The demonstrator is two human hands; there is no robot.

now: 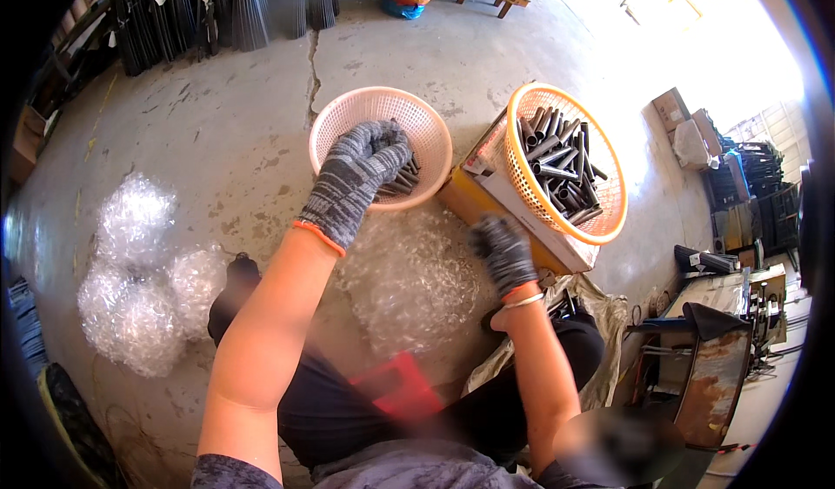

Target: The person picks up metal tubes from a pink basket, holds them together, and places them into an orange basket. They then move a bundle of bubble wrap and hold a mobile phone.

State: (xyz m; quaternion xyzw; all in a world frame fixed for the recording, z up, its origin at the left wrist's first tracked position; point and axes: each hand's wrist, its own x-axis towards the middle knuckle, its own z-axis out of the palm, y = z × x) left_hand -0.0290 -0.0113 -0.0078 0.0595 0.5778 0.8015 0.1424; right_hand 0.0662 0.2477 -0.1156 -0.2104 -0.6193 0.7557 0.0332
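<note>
My left hand [358, 160], in a grey striped knit glove, reaches over the pink plastic basket [323, 122]. Its fingers are curled closed, and whatever they may grip is hidden. Short dark tubes [402, 181] lie in that basket beside the hand. My right hand [503, 251], gloved in dark grey, is beside a cardboard box [509, 211]; motion blurs its fingers. On the box rests an orange basket [619, 195], tilted and filled with many black tubes [557, 160].
Clear crinkled plastic [404, 285] lies between my arms, with more plastic bundles [139, 289] at left. A red object [400, 386] sits between my legs. A pale sack [614, 328] is by my right knee. Long dark rods [174, 15] stand far left; metal equipment [718, 359] stands right.
</note>
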